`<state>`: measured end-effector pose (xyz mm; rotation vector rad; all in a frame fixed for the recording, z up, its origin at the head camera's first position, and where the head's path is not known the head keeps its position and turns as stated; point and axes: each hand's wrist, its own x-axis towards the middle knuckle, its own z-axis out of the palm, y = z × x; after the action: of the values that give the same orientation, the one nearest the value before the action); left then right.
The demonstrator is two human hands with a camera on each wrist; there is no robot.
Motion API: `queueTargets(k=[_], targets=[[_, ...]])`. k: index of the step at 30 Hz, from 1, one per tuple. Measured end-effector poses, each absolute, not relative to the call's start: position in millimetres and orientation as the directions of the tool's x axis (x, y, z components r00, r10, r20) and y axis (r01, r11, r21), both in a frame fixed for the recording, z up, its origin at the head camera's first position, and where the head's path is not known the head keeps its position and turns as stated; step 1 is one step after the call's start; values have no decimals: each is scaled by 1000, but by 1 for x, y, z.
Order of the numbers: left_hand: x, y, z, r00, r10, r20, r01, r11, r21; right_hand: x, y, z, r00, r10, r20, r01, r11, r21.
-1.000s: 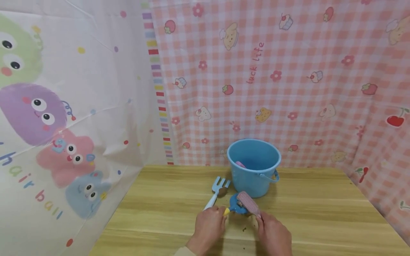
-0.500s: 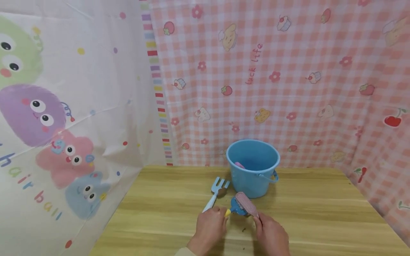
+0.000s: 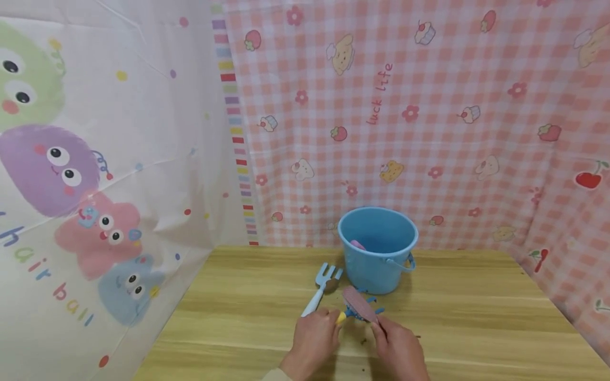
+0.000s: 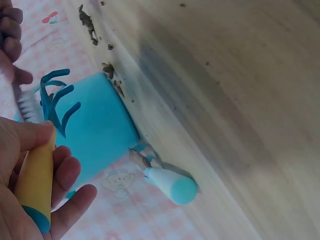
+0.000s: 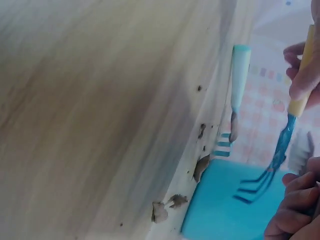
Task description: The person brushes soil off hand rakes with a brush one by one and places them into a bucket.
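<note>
My left hand [image 3: 312, 336] grips the yellow handle of a small hand rake [image 4: 37, 175], whose curved blue tines point up and away in the left wrist view. My right hand [image 3: 400, 344] holds a pink scrubbing brush [image 3: 358, 305] by its handle. The brush head lies over the rake's neck and tines in the head view, and its pale bristles [image 4: 30, 107] face the rake in the left wrist view. Both tools are in front of a light blue bucket [image 3: 374, 272]. The ends of the tines show to the right of the brush.
A pale blue garden fork [image 3: 314, 299] lies on the wooden table [image 3: 229, 307] left of the bucket, with a brown clump [image 3: 330, 286] by its tines. Something pink [image 3: 357, 244] is inside the bucket. Brown dirt bits [image 5: 160, 211] are scattered on the table. Printed cloths hang behind.
The rake has turned in my left hand, so its tines now spread out right of the brush. My right hand and the brush have shifted a little left.
</note>
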<state>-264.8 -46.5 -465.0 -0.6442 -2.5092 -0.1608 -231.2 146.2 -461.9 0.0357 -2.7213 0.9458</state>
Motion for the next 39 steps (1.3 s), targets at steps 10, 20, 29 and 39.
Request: queueTargets(k=[10,20,29,39], targets=[[-266,-48,-462,-754,393,527,455,890,-13,-232,158,-466,-954,167,249,-7,817,-577],[-266,-47,-465,-753,397,525,464,886,-4,-235,165,-473,-959,182,218,4,777,-630],[-268,-46,-465,-738,403,541,469,883,-16,-234,154,-465,-969,70,236,-85,805,-587],[-264,-50,-465,-723,419,549,473,880,-48,-234,173,-470,-943,166,290,-5,861,-508]])
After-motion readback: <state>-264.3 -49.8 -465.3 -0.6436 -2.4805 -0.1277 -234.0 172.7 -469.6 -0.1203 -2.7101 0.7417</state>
